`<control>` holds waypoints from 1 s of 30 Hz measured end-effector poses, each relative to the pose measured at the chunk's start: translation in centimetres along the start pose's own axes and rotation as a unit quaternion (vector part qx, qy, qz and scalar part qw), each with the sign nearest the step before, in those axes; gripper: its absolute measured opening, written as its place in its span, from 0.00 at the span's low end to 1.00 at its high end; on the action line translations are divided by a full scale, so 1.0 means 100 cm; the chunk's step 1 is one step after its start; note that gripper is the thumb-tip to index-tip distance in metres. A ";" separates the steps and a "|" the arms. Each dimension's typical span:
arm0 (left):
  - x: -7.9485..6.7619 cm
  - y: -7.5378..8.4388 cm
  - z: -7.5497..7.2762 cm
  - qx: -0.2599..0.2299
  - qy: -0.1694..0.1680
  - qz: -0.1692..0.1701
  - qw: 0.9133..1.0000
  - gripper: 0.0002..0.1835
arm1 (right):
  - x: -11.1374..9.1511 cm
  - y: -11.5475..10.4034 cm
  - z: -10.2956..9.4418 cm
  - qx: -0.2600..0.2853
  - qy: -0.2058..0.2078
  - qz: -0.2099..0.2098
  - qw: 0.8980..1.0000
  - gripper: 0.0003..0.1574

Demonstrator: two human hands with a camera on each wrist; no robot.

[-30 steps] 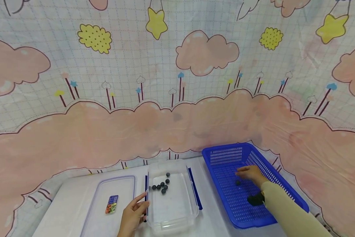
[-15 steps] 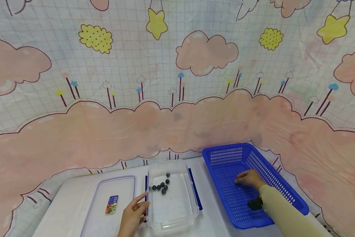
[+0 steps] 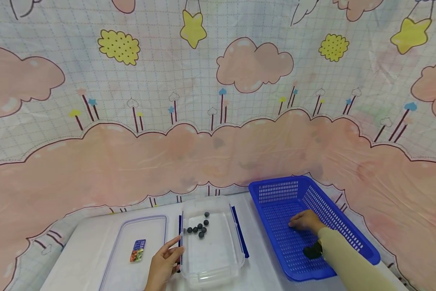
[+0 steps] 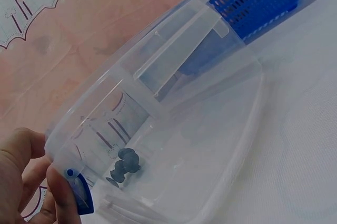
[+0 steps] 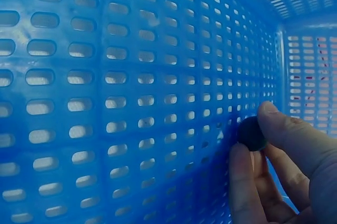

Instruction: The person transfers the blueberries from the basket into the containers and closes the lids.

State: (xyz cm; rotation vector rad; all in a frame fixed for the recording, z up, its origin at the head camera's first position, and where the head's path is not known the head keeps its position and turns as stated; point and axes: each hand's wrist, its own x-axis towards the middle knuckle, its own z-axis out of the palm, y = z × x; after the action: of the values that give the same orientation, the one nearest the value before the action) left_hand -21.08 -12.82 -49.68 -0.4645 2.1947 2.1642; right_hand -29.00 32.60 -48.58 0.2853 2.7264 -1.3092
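My right hand is down inside the blue basket. In the right wrist view its thumb and fingers pinch a small dark round berry, like a blueberry, close to the perforated basket floor. My left hand is at the left side of a clear plastic box. The left wrist view has its fingers curled at the box's edge, around a blue latch. Several dark berries lie in the left far part of the box.
To the left lies a clear lid with a small printed label on it. Another blue latch sticks out along the box's right side. A patterned cloth rises behind the white table.
My right hand has come down onto the dark berry in the basket and now pinches it, its fingers drawn together. The left hand and the box stay put.
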 end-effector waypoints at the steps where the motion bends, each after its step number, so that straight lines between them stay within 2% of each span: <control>1: 0.000 0.000 0.000 0.000 0.000 0.000 1.000 0.27 | 0.000 0.000 0.000 0.002 -0.001 0.002 1.000 0.14; 12: 0.000 0.000 0.000 0.002 -0.001 -0.001 1.000 0.26 | -0.002 -0.004 0.000 0.035 -0.008 -0.005 0.999 0.13; 18: 0.001 0.000 -0.001 -0.004 -0.003 0.004 1.000 0.27 | -0.005 -0.015 -0.002 0.057 -0.020 -0.032 0.998 0.14; 25: 0.001 -0.001 -0.002 -0.006 -0.008 0.008 1.000 0.27 | -0.008 -0.028 -0.001 0.081 -0.027 -0.043 0.995 0.16; 30: 0.000 0.000 -0.001 -0.008 -0.008 0.008 1.000 0.27 | -0.011 -0.034 0.000 0.117 -0.043 -0.053 0.991 0.17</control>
State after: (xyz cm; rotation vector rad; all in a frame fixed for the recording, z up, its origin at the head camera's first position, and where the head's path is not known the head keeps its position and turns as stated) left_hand -21.06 -12.95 -49.70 -0.4303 2.1827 2.1877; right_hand -28.67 30.42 -45.83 0.1009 2.5502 -1.6320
